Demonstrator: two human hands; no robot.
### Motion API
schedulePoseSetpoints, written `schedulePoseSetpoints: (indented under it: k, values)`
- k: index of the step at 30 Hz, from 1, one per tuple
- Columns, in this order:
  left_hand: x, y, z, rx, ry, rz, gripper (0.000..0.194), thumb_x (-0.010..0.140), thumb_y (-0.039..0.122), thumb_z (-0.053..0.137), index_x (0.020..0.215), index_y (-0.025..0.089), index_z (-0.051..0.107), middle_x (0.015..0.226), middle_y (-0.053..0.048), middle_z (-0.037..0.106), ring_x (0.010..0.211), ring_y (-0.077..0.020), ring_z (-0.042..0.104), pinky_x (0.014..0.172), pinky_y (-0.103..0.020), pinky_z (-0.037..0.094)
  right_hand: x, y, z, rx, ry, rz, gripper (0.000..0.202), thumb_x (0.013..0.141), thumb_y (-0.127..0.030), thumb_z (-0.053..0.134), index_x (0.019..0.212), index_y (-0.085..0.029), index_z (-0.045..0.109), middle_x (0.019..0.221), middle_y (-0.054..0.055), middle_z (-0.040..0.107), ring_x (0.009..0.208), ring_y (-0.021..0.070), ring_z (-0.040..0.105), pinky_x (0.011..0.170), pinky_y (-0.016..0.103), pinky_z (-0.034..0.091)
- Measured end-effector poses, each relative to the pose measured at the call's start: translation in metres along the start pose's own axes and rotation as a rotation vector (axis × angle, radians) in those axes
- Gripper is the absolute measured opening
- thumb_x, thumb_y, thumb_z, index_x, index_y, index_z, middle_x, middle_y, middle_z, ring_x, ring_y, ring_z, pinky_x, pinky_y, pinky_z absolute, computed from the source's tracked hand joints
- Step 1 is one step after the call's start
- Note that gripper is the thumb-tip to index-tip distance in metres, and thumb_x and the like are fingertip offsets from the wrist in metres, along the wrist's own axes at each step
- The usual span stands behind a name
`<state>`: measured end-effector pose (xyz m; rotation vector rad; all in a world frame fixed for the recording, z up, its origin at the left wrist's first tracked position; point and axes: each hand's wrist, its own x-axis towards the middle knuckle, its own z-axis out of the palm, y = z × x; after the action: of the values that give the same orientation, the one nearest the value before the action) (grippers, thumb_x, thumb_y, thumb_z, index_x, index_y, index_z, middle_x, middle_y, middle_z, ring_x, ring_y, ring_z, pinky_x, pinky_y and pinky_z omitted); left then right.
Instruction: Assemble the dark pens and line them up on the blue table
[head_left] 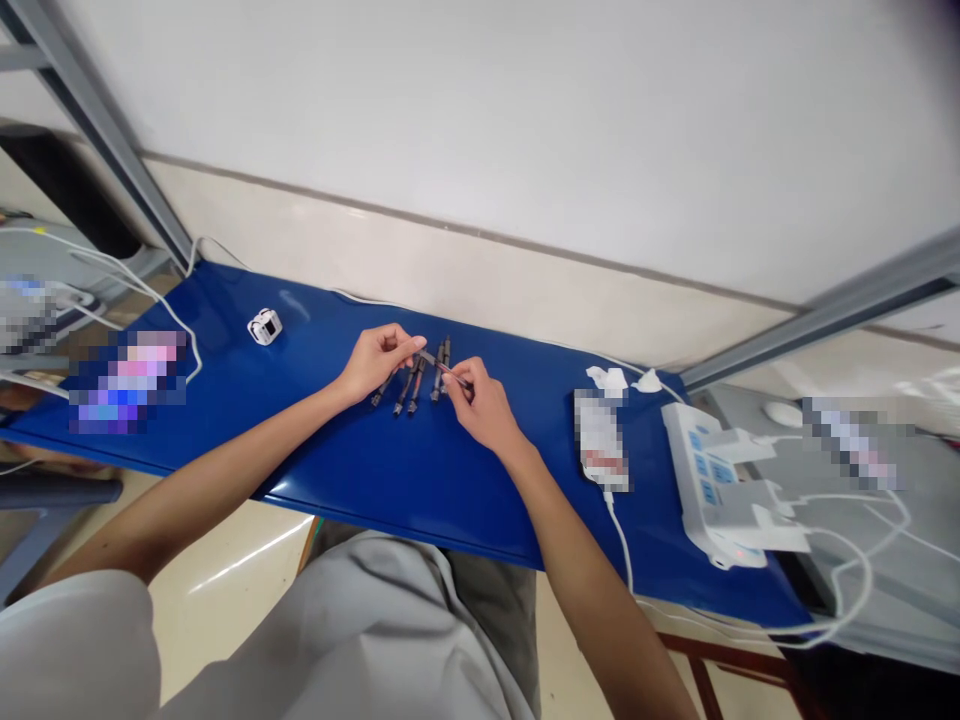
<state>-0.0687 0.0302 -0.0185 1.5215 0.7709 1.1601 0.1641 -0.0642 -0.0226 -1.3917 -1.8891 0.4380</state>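
Note:
My left hand (379, 362) is closed, thumb and fingers pinching one end of a thin dark stick-like piece (435, 360). My right hand (482, 408) grips the other end, so the piece spans the short gap between both hands. Its exact kind is too small to make out. Beneath and between the hands, several similar slim black pieces (415, 390) lie roughly side by side on the blue table (337, 450). Some show a reddish streak, and my left fingers partly cover them.
A small white cube-like object (265, 327) sits at the left, near a phone (131, 383). To the right are another phone (602, 440) on a cable, crumpled white tissue (607, 381) and a white power strip (701, 490) with plugged-in chargers. A pale wall (450, 250) rises behind.

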Motion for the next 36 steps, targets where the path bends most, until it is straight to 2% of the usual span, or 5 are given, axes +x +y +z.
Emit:
schedulePoseSetpoints:
  k: [5,12,20,25,36]
  values:
    - [-0.001,0.004,0.000,0.095,-0.003,0.051,0.062,0.101,0.068,0.076,0.067,0.020,0.056,0.057,0.002,0.058,0.052,-0.0091,0.048,0.056,-0.026,0.039,-0.001,-0.008,-0.004,-0.033,0.010,-0.055,0.039,0.120,-0.058,0.048,0.122,-0.024,0.068,0.084,0.002,0.074,0.065,0.0187,0.064,0.066,0.031,0.041]
    - [0.000,0.007,-0.004,-0.095,-0.188,0.041,0.045,0.091,0.056,0.092,0.114,0.019,0.080,0.104,-0.011,0.084,0.082,-0.0185,0.074,0.069,-0.029,0.056,0.001,-0.004,-0.007,-0.078,0.050,-0.103,0.042,0.121,-0.056,0.044,0.116,-0.024,0.071,0.086,0.004,0.075,0.069,0.0197,0.065,0.070,0.033,0.042]
    - [0.006,0.004,-0.008,-0.068,0.041,0.022,0.049,0.093,0.064,0.087,0.084,0.018,0.076,0.075,-0.006,0.076,0.057,-0.0116,0.060,0.058,-0.027,0.050,0.000,-0.001,-0.005,-0.042,0.021,-0.009,0.032,0.116,-0.058,0.054,0.119,-0.026,0.059,0.087,0.002,0.075,0.073,0.0228,0.069,0.068,0.031,0.044]
    - [0.009,0.005,-0.010,-0.092,0.061,0.022,0.050,0.094,0.066,0.086,0.084,0.017,0.076,0.073,-0.004,0.072,0.057,-0.0104,0.058,0.058,-0.025,0.048,0.001,-0.005,-0.008,-0.128,0.051,-0.049,0.042,0.120,-0.056,0.047,0.135,-0.026,0.071,0.080,0.001,0.071,0.068,0.0198,0.066,0.069,0.031,0.042]
    - [0.018,-0.007,-0.020,-0.175,0.228,-0.017,0.052,0.092,0.070,0.085,0.087,0.019,0.077,0.074,-0.002,0.066,0.059,-0.0098,0.054,0.055,-0.026,0.046,0.002,0.003,-0.010,-0.152,0.141,-0.068,0.044,0.119,-0.058,0.046,0.128,-0.026,0.076,0.074,0.000,0.064,0.064,0.0195,0.061,0.065,0.031,0.041]
